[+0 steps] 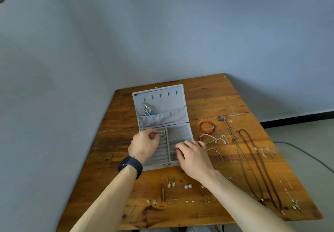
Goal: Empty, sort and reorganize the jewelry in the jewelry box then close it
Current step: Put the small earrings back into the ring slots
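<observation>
The left hand [144, 145] hovers over the near-left part of the open grey jewelry box [155, 166], above its ridged ring rows. Its fingers are curled, and thumb and forefinger pinch a small pair of hoop earrings [163, 135] at the far end of those rows, just beyond the fingertips. A dark watch [130, 165] sits on that wrist.

The right hand [192, 156] lies just beside the left, over the box's right-hand compartments, knuckles up and fingers bent downward. The fingertips are hidden, so I cannot tell whether they hold anything.

Beyond both hands the lid [168, 103] stands tilted back, lined with a row of hooks and a loose pocket. A silver and blue dangling piece [147, 110] hangs from the hook farthest left, beyond the left hand.

The box rests on a worn wooden surface [207, 98]. Right of the right hand and a little beyond it lies a red bead bracelet [206, 127]. A pale green cord bracelet [211, 138] lies close to the knuckles, and a thin bangle [216, 152] just beside the hand. Farther right, well apart from the hands, long necklaces [253, 166] are laid out side by side, running toward the near edge.

Between the two forearms, nearer than the box, lie a pair of drop earrings [170, 184], a pair of pearl earrings [188, 186] and a row of tiny studs [189, 200].
</observation>
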A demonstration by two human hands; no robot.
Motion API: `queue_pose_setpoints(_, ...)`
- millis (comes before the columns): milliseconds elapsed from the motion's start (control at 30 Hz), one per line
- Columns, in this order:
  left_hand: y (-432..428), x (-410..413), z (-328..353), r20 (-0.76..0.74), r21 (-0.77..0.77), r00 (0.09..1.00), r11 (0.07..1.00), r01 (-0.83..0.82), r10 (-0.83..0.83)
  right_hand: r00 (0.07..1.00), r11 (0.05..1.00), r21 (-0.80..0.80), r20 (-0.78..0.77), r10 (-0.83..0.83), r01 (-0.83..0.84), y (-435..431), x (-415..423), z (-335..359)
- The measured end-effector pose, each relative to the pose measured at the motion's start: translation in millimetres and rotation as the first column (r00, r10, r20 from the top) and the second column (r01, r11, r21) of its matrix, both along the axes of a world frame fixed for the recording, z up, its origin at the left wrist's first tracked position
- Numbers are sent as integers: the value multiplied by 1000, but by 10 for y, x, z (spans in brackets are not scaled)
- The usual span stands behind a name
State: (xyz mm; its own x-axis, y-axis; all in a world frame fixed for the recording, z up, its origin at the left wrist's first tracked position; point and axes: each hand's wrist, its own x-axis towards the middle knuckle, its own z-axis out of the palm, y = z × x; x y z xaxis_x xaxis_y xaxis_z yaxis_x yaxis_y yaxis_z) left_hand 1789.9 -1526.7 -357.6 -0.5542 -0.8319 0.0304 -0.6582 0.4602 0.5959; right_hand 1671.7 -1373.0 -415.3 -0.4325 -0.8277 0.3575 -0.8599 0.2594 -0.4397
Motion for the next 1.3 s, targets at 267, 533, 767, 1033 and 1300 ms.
queue_pose_setpoints(267, 344, 686, -9, 80, -307, 996, 950, 63, -40, 994, 975, 194, 29, 105, -108, 145, -37, 253)
queue_pose_setpoints(533, 736, 1080, -189, 53, -305, 995, 947, 96, -84, 996, 988, 126, 32, 88, -91, 490, 206, 288)
queue_pose_setpoints(767, 951, 919, -242, 20, -236, 989, 961, 145, -144, 997, 985, 157, 38, 63, -68, 591, 462, 271)
queue_pose_setpoints(1033, 945, 780, -318, 66, -196, 978, 959, 207, -197, 995, 967, 239, -21, 96, -89, 494, 573, 207)
queue_pose_setpoints(1300, 685, 1092, -248, -207, 53, 974, 993, 104, -91, 983, 975, 138, 80, 167, -177, 441, 487, 284)
